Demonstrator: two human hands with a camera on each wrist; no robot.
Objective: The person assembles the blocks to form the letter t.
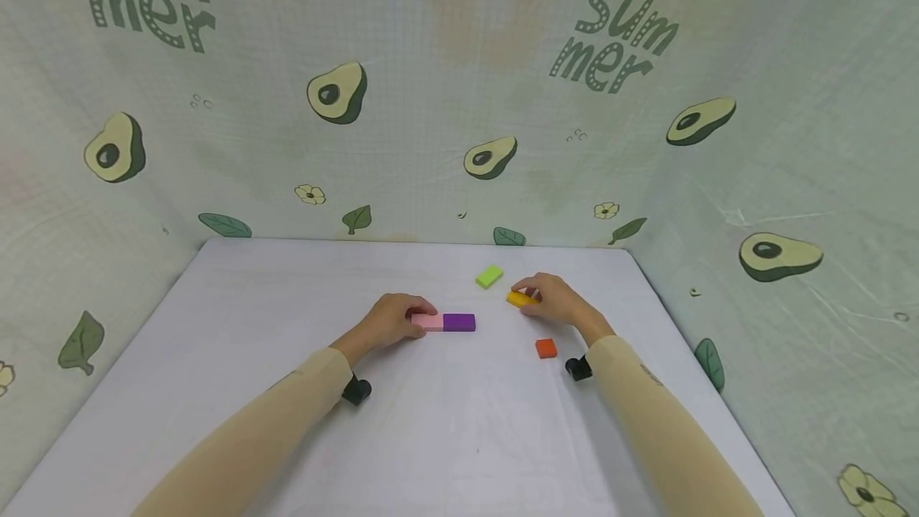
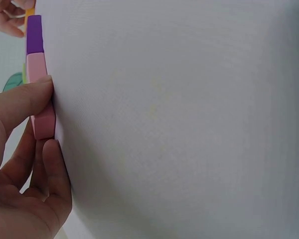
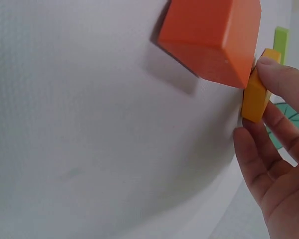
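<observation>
My left hand (image 1: 393, 319) pinches a pink block (image 1: 428, 323) between thumb and fingers on the white table. End to end with the pink block, a purple block (image 1: 459, 322) lies to its right. In the left wrist view, the thumb crosses the face of the pink block (image 2: 44, 122). To the right, my right hand (image 1: 554, 300) grips a yellow-orange block (image 1: 520, 299), thumb on the near side. The right wrist view shows the yellow-orange block (image 3: 255, 99) low against the table, fingers partly behind it. A red-orange block (image 1: 546, 349) lies nearer me, below the right hand.
A lime green block (image 1: 490, 277) lies farther back, up and left of the right hand. The white table (image 1: 323, 453) is enclosed at the back and sides by cloth (image 1: 424, 102) printed with avocados and leaves. Each wrist carries a small black camera.
</observation>
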